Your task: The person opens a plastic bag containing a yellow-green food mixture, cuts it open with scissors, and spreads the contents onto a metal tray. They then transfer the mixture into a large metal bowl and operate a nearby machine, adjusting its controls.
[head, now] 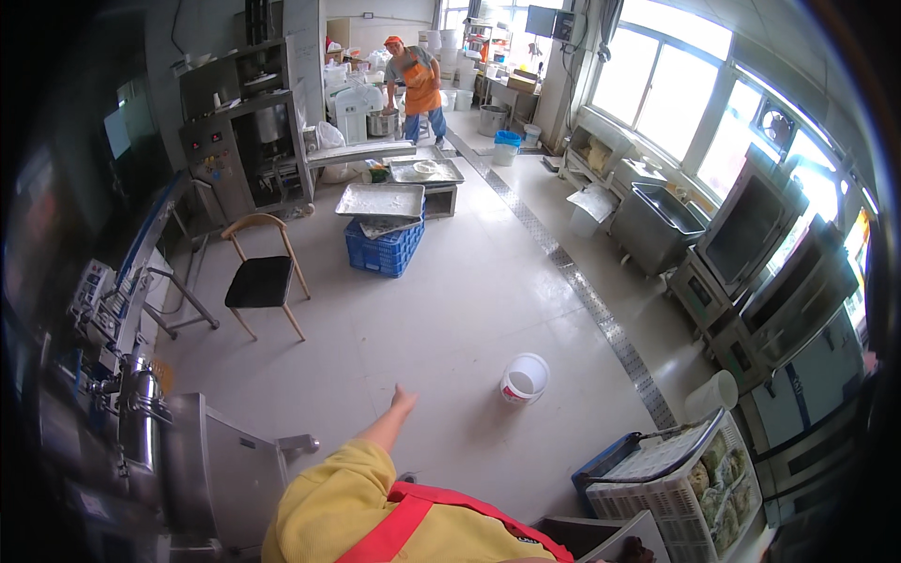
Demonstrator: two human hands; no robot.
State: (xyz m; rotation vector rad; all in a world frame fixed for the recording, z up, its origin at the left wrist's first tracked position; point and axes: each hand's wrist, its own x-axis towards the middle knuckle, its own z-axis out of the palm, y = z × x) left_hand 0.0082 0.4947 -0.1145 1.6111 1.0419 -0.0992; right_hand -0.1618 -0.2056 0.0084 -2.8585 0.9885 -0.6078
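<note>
My left hand [402,400] reaches forward over the pale floor [450,310] at the end of a yellow sleeve [338,478]. Nothing is held in it, and one digit stands up apart from the others. A white plastic bucket [525,378] with a red label stands on the floor ahead and to the right, apart from the hand. No contents can be made out inside it. Red apron straps [401,521] cross my chest at the bottom. My right hand is out of view.
A wooden chair [259,281] and blue crates [383,246] topped by metal trays [380,200] stand ahead. Steel machinery [239,471] lines the left. White crates [633,496] and ovens [746,225] stand right, beyond a floor drain grating [581,281]. A person in an orange apron [419,88] stands far back.
</note>
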